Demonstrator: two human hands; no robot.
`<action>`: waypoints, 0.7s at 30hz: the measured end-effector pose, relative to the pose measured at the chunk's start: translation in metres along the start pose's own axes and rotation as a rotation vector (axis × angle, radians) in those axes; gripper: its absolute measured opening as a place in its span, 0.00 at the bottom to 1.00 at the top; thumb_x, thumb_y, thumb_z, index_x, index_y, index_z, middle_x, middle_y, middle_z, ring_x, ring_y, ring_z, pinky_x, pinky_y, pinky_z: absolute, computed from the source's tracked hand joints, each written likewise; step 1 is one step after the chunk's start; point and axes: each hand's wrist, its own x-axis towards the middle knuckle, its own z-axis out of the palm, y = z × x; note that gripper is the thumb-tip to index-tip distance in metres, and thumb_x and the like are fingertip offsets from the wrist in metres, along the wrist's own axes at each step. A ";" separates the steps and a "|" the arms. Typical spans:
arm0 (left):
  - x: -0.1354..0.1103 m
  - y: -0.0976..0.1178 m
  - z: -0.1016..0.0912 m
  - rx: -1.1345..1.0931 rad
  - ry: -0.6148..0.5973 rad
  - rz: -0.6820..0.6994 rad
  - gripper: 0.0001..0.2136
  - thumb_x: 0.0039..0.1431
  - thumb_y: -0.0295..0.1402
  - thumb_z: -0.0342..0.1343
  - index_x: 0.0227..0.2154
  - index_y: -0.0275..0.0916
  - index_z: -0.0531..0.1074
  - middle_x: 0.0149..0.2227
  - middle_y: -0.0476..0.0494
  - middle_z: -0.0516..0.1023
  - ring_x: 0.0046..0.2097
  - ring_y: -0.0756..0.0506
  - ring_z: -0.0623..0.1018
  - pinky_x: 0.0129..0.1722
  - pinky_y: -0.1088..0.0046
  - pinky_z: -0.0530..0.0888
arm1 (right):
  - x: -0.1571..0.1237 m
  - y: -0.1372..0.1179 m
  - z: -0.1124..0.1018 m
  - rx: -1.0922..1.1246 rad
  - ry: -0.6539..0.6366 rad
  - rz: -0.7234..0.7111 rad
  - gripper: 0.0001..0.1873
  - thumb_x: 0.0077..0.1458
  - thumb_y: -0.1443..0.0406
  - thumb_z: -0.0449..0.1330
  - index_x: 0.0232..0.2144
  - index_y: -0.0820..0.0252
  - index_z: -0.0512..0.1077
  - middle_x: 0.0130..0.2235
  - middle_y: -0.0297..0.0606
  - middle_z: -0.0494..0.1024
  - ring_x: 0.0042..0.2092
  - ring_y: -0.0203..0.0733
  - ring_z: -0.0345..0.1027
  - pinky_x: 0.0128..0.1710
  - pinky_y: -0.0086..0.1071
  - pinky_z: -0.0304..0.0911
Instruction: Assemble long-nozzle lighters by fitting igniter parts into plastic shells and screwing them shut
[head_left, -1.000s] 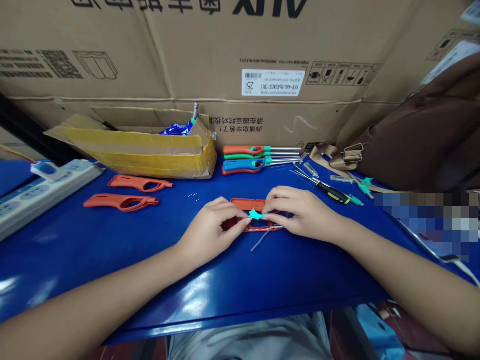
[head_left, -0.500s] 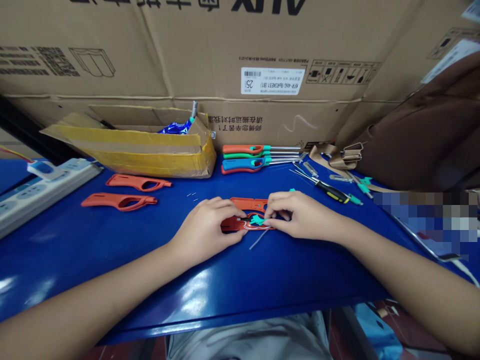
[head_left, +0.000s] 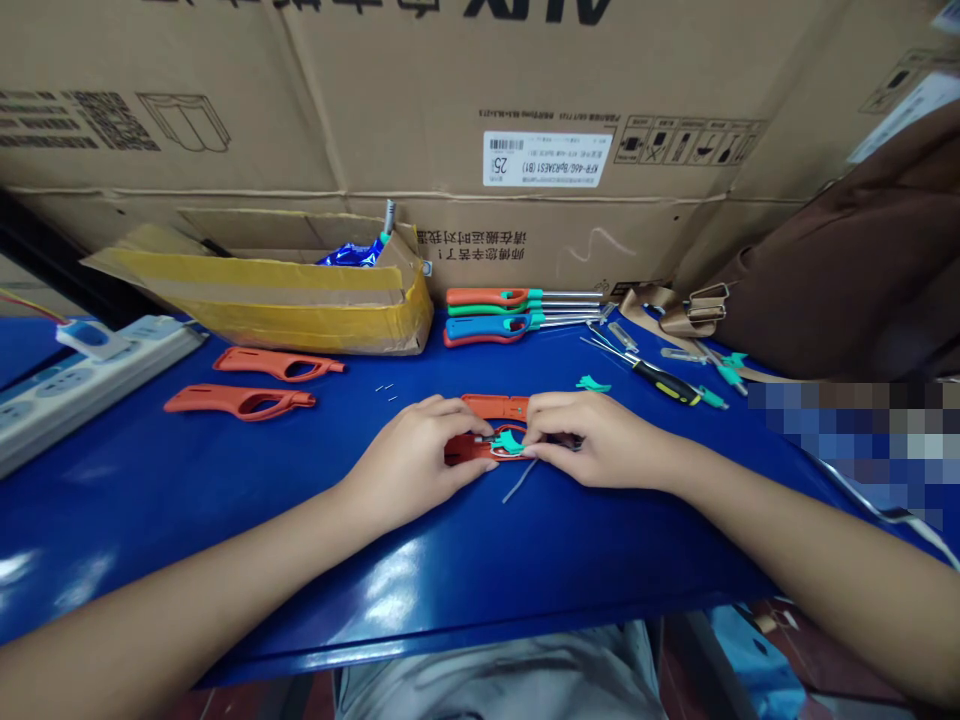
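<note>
An open orange lighter casing half (head_left: pixel 463 450) lies on the blue table in front of me, with a white wire inside. My left hand (head_left: pixel 405 458) curls around its left end, thumb low and fingers above. A small green trigger (head_left: pixel 507 443) sits over the casing's loop opening. My right hand (head_left: pixel 600 438) pinches the trigger's right side between thumb and fingertips. From beneath those fingers a thin clear tube (head_left: pixel 517 484) sticks out onto the table. Just behind lies a second orange casing half (head_left: pixel 495 406), partly covered by the right hand.
Two orange casing halves (head_left: pixel 240 401) and several small pins (head_left: pixel 385 388) lie to the left. Assembled lighters (head_left: pixel 487 328) are stacked behind. To the right are a loose green trigger (head_left: pixel 594 384) and a screwdriver (head_left: pixel 664 382). A taped carton (head_left: pixel 300 310) and power strip (head_left: pixel 97 375) stand left.
My right hand has shifted slightly left and the green trigger moved a little left over the casing. The loose green trigger behind the right hand now shows more. My left hand stays almost still.
</note>
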 end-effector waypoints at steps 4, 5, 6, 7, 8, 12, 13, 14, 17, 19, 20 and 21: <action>0.001 0.000 0.000 -0.020 -0.007 -0.004 0.09 0.58 0.34 0.68 0.41 0.40 0.79 0.42 0.44 0.82 0.44 0.41 0.78 0.47 0.61 0.75 | -0.001 0.000 0.000 -0.083 0.003 -0.022 0.07 0.63 0.68 0.59 0.33 0.60 0.77 0.38 0.38 0.78 0.35 0.37 0.70 0.34 0.29 0.59; 0.001 0.000 0.000 -0.025 -0.009 -0.003 0.09 0.58 0.34 0.68 0.41 0.40 0.79 0.42 0.44 0.82 0.44 0.41 0.78 0.47 0.61 0.75 | -0.001 0.000 0.000 -0.103 0.001 -0.023 0.08 0.63 0.68 0.59 0.33 0.60 0.77 0.38 0.38 0.79 0.35 0.37 0.71 0.34 0.29 0.59; 0.001 -0.001 0.001 -0.029 -0.011 0.000 0.09 0.58 0.33 0.68 0.41 0.40 0.79 0.42 0.43 0.82 0.44 0.41 0.79 0.47 0.61 0.75 | -0.001 -0.001 0.000 -0.117 0.000 -0.023 0.08 0.64 0.68 0.59 0.33 0.60 0.77 0.38 0.38 0.79 0.35 0.37 0.71 0.34 0.29 0.59; 0.001 -0.001 0.001 -0.032 -0.011 0.000 0.10 0.58 0.33 0.68 0.42 0.40 0.79 0.42 0.43 0.82 0.44 0.41 0.79 0.47 0.61 0.75 | -0.001 -0.001 -0.001 -0.126 -0.002 -0.024 0.08 0.64 0.67 0.59 0.34 0.60 0.77 0.38 0.38 0.79 0.35 0.37 0.71 0.34 0.29 0.59; 0.001 -0.001 0.001 -0.033 -0.009 0.001 0.10 0.58 0.33 0.68 0.42 0.40 0.79 0.42 0.43 0.82 0.44 0.41 0.79 0.47 0.61 0.75 | -0.001 -0.001 -0.001 -0.132 -0.005 -0.024 0.08 0.64 0.67 0.59 0.34 0.60 0.78 0.38 0.38 0.79 0.35 0.37 0.71 0.34 0.29 0.59; 0.001 0.000 0.003 -0.028 0.003 0.009 0.09 0.58 0.33 0.68 0.41 0.40 0.79 0.42 0.43 0.82 0.44 0.41 0.79 0.46 0.62 0.75 | -0.002 -0.004 -0.002 -0.189 -0.033 -0.033 0.09 0.64 0.67 0.58 0.34 0.60 0.78 0.38 0.37 0.78 0.34 0.36 0.70 0.33 0.29 0.57; 0.000 0.000 0.003 -0.021 0.010 0.017 0.10 0.58 0.34 0.68 0.42 0.40 0.79 0.42 0.43 0.82 0.44 0.41 0.79 0.46 0.62 0.75 | -0.002 -0.005 -0.002 -0.225 -0.041 -0.042 0.09 0.64 0.68 0.57 0.34 0.60 0.78 0.37 0.37 0.78 0.34 0.36 0.70 0.33 0.30 0.57; 0.000 0.001 0.003 -0.009 0.016 0.026 0.10 0.58 0.34 0.68 0.42 0.40 0.79 0.42 0.43 0.82 0.44 0.41 0.79 0.46 0.62 0.75 | -0.002 -0.006 -0.002 -0.270 -0.049 -0.055 0.10 0.64 0.68 0.57 0.34 0.60 0.78 0.37 0.37 0.78 0.34 0.36 0.69 0.32 0.30 0.56; -0.001 0.003 0.003 0.065 0.021 0.062 0.13 0.60 0.35 0.66 0.46 0.40 0.78 0.45 0.42 0.82 0.44 0.40 0.78 0.45 0.62 0.74 | -0.001 -0.008 -0.004 -0.424 -0.077 -0.119 0.11 0.64 0.68 0.55 0.33 0.61 0.77 0.37 0.37 0.77 0.33 0.38 0.69 0.31 0.32 0.55; -0.002 0.005 0.003 0.154 0.007 0.098 0.13 0.63 0.36 0.64 0.50 0.42 0.77 0.46 0.42 0.82 0.45 0.40 0.78 0.44 0.62 0.73 | -0.001 -0.010 -0.005 -0.511 -0.102 -0.151 0.12 0.65 0.68 0.54 0.33 0.61 0.77 0.37 0.38 0.78 0.32 0.38 0.68 0.31 0.33 0.54; -0.003 0.007 0.003 0.206 -0.004 0.119 0.13 0.65 0.36 0.62 0.51 0.42 0.77 0.45 0.42 0.82 0.45 0.40 0.78 0.43 0.63 0.73 | -0.002 -0.011 -0.005 -0.548 -0.116 -0.164 0.12 0.65 0.68 0.53 0.33 0.62 0.77 0.37 0.39 0.78 0.32 0.39 0.68 0.30 0.34 0.53; -0.003 0.008 0.002 0.260 -0.014 0.142 0.12 0.67 0.36 0.59 0.51 0.43 0.77 0.44 0.42 0.81 0.44 0.40 0.78 0.42 0.63 0.72 | -0.002 -0.011 -0.005 -0.582 -0.130 -0.175 0.12 0.65 0.68 0.53 0.34 0.62 0.76 0.37 0.39 0.78 0.32 0.39 0.68 0.30 0.34 0.52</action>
